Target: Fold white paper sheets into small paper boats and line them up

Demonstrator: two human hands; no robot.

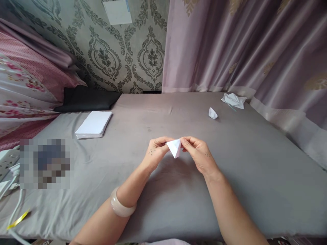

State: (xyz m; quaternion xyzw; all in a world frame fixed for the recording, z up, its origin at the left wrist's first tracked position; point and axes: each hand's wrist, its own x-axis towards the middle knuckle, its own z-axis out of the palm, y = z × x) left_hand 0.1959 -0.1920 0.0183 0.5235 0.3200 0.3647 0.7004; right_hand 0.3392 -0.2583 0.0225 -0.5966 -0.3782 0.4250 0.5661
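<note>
Bare left hand (pixel 155 153) and right hand (pixel 198 152) pinch a white folded-paper triangle (pixel 174 147) above a grey cloth-covered table (pixel 255 160), tip pointing down toward the near edge, long axis unclear. Draped mauve fabric curtains (pixel 240 47) hang beyond the far right corner; patterned grey wallpaper (pixel 127 56) backs the far edge.
</note>
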